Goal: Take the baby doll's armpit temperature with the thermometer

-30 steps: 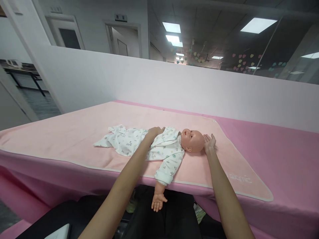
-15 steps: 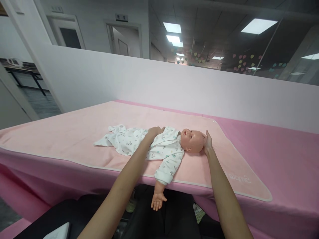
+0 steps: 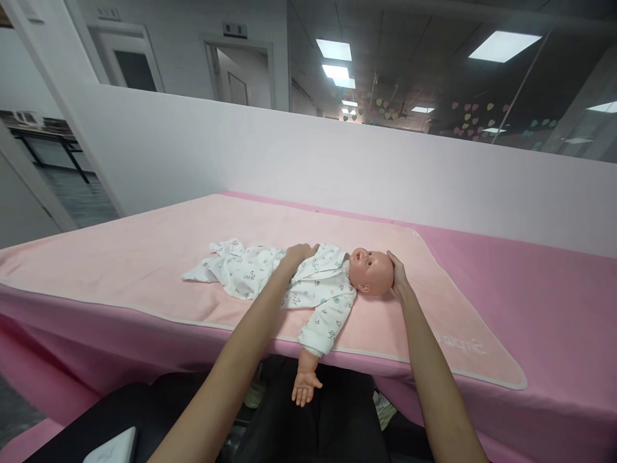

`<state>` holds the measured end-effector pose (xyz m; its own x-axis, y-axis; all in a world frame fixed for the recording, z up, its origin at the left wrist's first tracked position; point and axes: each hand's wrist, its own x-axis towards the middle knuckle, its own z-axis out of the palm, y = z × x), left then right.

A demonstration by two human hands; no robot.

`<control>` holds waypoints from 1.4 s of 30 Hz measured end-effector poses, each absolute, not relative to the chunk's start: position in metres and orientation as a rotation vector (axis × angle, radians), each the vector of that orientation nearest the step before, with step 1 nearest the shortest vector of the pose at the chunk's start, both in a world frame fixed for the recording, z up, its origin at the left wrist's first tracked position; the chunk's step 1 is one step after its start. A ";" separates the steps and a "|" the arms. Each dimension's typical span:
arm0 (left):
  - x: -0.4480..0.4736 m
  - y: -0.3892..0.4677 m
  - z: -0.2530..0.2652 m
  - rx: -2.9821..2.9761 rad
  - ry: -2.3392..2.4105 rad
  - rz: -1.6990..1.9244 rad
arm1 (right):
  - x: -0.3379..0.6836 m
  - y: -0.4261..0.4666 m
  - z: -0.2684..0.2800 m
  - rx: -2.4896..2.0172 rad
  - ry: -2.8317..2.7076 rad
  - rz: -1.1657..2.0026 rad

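We've got the baby doll (image 3: 332, 283) lying face-up on the desk's pink towel (image 3: 144, 257): left hand (image 3: 297, 254) flat on its chest, right hand (image 3: 396, 275) cupping the head, probably steadying it.

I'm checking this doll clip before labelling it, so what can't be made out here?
- Head view: the doll's far arm is hidden behind its body and the left hand.
- Right hand's palm and fingertips are hidden behind the doll's head.
- Doll's feet are lost in the loose printed suit.
- The lettering on the pink blanket is too small to read.
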<state>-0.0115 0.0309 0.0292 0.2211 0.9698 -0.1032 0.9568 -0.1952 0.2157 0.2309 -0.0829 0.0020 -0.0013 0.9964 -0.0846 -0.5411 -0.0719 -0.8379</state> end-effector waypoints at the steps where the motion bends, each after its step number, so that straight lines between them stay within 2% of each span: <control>1: -0.012 0.030 0.029 2.262 1.825 0.083 | 0.233 -0.082 0.001 -0.847 -0.712 1.427; 6: -0.013 0.022 0.032 2.270 1.829 0.083 | 0.256 -0.071 -0.007 -0.865 -0.524 1.110; 9: -0.014 0.018 0.033 2.270 1.840 0.083 | 0.267 -0.070 -0.007 -0.820 -0.510 1.074; 13: -0.013 0.020 0.033 2.265 1.844 0.084 | 0.258 -0.073 -0.004 -0.820 -0.559 1.107; 17: -0.012 0.025 0.031 2.260 1.841 0.084 | 0.236 -0.080 0.000 -0.849 -0.760 1.372; 20: -0.013 0.025 0.031 2.259 1.836 0.084 | 0.232 -0.082 0.000 -0.852 -0.779 1.410; 28: -0.013 0.030 0.027 2.266 1.835 0.090 | 0.261 -0.065 -0.011 -0.930 -0.504 0.958; 32: -0.012 0.035 0.025 2.261 1.836 0.099 | 0.262 -0.065 -0.011 -0.943 -0.465 0.870; 35: -0.013 0.036 0.024 2.256 1.832 0.110 | 0.252 -0.071 -0.007 -0.930 -0.531 0.975; 39: -0.013 0.036 0.023 2.240 1.828 0.133 | 0.236 -0.080 0.000 -0.870 -0.727 1.402; 42: -0.013 0.037 0.022 2.242 1.837 0.205 | 0.229 -0.087 0.007 -0.883 -0.737 1.442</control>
<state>-0.0128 0.0371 0.0215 0.2016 0.9786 -0.0405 0.9457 -0.1838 0.2681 0.2291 -0.0867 0.0072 0.0207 0.9956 -0.0909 -0.5097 -0.0678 -0.8577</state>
